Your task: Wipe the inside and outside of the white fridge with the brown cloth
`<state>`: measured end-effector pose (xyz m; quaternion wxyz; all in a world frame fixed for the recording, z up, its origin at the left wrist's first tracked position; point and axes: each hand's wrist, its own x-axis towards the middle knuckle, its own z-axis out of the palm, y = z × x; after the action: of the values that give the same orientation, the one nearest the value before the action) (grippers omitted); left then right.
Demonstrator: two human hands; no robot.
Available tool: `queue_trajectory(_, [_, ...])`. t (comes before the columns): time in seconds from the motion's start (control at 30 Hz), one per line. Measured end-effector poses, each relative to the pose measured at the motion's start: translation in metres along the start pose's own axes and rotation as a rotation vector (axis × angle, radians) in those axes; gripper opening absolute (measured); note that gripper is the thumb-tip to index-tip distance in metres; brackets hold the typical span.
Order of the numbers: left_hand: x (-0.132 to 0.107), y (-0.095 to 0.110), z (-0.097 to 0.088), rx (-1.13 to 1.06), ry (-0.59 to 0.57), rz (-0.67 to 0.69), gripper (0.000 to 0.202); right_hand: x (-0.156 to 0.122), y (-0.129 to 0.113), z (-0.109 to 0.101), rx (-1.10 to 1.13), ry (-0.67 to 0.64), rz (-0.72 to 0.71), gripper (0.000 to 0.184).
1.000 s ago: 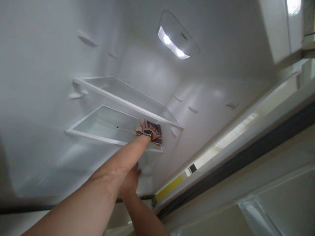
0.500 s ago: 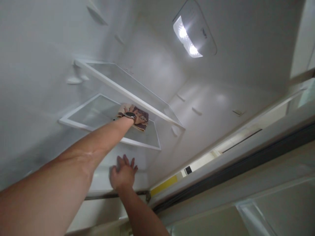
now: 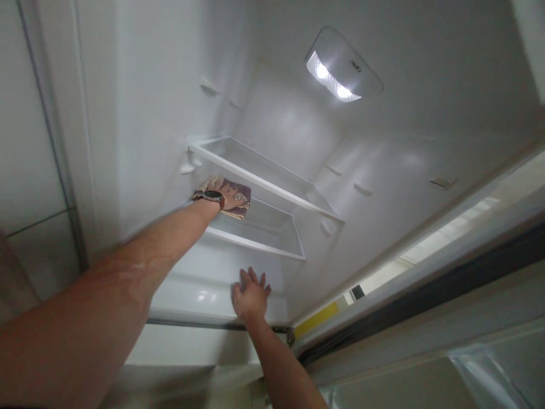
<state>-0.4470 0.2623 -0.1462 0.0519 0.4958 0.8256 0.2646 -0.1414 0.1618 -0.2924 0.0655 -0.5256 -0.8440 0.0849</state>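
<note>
A brown and beige patterned cloth [image 3: 239,199] lies under my left hand [image 3: 227,197], which presses it at the left part of the lower glass shelf [image 3: 272,224] inside a refrigerator. A watch [image 3: 213,196] is on that wrist, and the cloth partly hides the fingers. My right hand [image 3: 252,298] holds nothing; its fingers are spread and it rests on the white inner surface below the shelf. The upper glass shelf [image 3: 264,182] is just above the cloth.
A lit lamp [image 3: 334,79] is set in the refrigerator's ceiling. Shelf supports [image 3: 363,190] stick out from the side walls. A dark door seal [image 3: 409,289] runs along the right, near a yellow strip [image 3: 315,319]. Floor tiles [image 3: 38,142] show at the left.
My left hand has slid the cloth from the middle of the lower shelf toward its left end. The view has shifted; my right hand stays spread at about the same place.
</note>
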Motion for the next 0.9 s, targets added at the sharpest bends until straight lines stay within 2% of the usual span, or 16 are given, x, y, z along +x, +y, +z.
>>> queue_trajectory(0.17, [-0.02,0.006,-0.005,0.217,-0.113,0.012,0.092,0.0,0.0,0.002,0.006,0.005,-0.009,0.055])
queue_trajectory(0.37, [-0.062,0.014,-0.016,0.335,-0.208,-0.004,0.092,-0.003,-0.001,-0.001,0.055,-0.002,-0.003,0.057])
queue_trajectory(0.6, [-0.102,0.02,-0.022,0.427,-0.227,-0.002,0.094,-0.006,-0.002,-0.003,0.052,-0.02,-0.01,0.058])
queue_trajectory(0.9, [-0.121,0.045,-0.015,0.5,-0.236,-0.049,0.098,-0.005,-0.001,-0.001,0.128,-0.006,-0.028,0.058])
